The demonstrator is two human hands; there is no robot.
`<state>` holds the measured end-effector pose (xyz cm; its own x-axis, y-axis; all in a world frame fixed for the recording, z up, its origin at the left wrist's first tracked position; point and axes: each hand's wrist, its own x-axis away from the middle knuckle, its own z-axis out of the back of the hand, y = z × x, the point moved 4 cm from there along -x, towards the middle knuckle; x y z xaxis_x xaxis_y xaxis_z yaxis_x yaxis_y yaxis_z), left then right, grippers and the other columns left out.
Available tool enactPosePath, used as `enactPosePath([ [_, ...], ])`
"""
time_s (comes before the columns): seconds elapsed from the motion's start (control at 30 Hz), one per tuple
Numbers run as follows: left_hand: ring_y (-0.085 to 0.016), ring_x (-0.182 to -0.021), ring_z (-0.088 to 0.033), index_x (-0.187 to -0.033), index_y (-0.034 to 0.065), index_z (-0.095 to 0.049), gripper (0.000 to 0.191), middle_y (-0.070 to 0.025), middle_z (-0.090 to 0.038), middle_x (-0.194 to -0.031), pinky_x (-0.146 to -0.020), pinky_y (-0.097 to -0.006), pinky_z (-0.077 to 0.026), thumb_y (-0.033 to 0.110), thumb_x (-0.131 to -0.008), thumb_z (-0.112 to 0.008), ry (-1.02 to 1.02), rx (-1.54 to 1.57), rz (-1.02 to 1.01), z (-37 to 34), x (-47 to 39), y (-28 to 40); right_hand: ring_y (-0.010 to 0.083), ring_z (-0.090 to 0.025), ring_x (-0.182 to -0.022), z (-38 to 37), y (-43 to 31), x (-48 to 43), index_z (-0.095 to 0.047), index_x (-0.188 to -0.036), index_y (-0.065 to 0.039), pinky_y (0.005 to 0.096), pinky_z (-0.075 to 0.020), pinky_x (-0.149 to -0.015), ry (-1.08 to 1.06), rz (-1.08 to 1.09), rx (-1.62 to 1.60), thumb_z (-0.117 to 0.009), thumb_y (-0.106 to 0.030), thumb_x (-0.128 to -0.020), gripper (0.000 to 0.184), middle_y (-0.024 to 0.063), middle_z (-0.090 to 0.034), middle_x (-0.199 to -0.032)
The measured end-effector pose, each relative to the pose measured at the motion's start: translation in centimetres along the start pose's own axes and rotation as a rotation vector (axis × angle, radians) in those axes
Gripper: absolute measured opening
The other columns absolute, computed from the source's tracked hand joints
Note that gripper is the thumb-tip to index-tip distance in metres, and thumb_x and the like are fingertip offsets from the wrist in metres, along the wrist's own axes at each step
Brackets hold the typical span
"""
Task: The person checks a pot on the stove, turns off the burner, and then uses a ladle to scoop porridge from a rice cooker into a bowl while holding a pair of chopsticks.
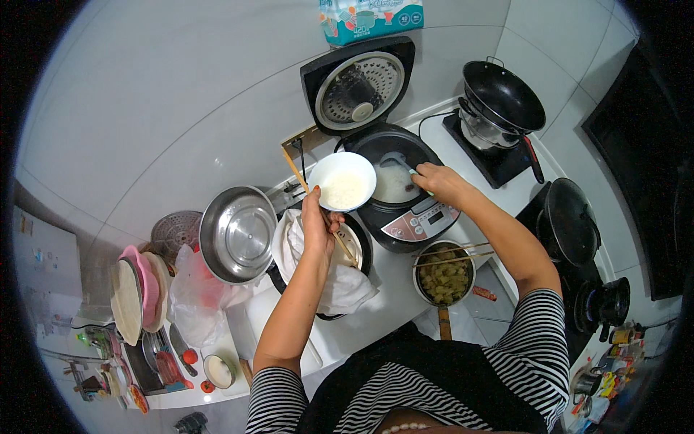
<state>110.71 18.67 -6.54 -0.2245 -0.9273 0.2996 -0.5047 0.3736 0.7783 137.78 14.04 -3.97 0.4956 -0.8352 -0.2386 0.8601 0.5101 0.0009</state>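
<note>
My left hand [319,219] grips a white bowl [342,182] of pale rice porridge by its near side, with long wooden chopsticks [295,169] held against the palm. The bowl is just left of an open rice cooker [379,222], whose inner pot holds more porridge [393,184]. My right hand [436,182] is closed around the light handle of a ladle [394,157]; its grey head is inside the pot. Below my left hand, a white cloth [347,290] drapes over part of a dark round pan [367,244].
The cooker's raised lid [358,89] leans toward the wall. A saucepan of chopped food [445,279] with chopsticks across it stands near my body. At left are a steel basin [238,233] and a knife [181,347]; a wok [504,97] and a lidded pan [569,222] are at right.
</note>
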Motion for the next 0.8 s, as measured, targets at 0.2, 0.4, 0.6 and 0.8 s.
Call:
enactPosePath([
  [0.2,-0.014,-0.044,-0.048,-0.109,0.0056,-0.043,0.037,-0.0108,-0.058,-0.074,-0.031,-0.0182,-0.028,0.037,-0.09,-0.049,0.014,0.015,0.014,0.5,0.1,0.7,0.0343,-0.061,-0.082,-0.5,0.3,-1.3,-0.061,-0.092,0.0,0.0415,-0.0494,-0.075,-0.05,-0.226,-0.026,-0.06,-0.005,-0.069,0.024,0.0171,-0.061,-0.088],
  [0.4,-0.014,-0.044,-0.048,-0.108,0.0043,-0.044,0.038,-0.0102,-0.057,-0.072,-0.031,-0.0181,-0.028,0.038,-0.09,-0.048,-0.002,0.025,0.017,0.5,0.2,1.2,0.0361,-0.063,-0.07,1.9,4.3,-1.6,-0.064,-0.076,0.003,0.0416,-0.05,-0.068,-0.021,-0.601,-0.336,-0.062,-0.011,-0.068,0.016,0.0201,-0.065,-0.073],
  [0.6,-0.013,-0.045,-0.047,-0.105,0.0031,-0.047,0.039,-0.0094,-0.057,-0.07,-0.032,-0.0183,-0.027,0.04,-0.091,-0.047,-0.039,0.019,0.027,0.4,0.3,1.6,0.0141,-0.053,-0.039,0.3,6.0,0.2,-0.06,-0.066,0.0,0.0267,-0.0362,-0.033,0.019,-1.069,-0.975,-0.061,-0.01,-0.073,0.012,0.0105,-0.06,-0.054],
  [0.8,-0.012,-0.044,-0.046,-0.103,0.002,-0.048,0.04,-0.008,-0.055,-0.068,-0.032,-0.0182,-0.027,0.04,-0.091,-0.046,-0.018,-0.009,0.009,-0.4,0.7,1.8,0.014,-0.051,-0.039,-3.0,6.3,1.6,-0.06,-0.068,0.0,0.0258,-0.0365,-0.033,0.179,-1.171,-1.203,-0.06,-0.009,-0.074,0.011,0.0118,-0.06,-0.056],
])
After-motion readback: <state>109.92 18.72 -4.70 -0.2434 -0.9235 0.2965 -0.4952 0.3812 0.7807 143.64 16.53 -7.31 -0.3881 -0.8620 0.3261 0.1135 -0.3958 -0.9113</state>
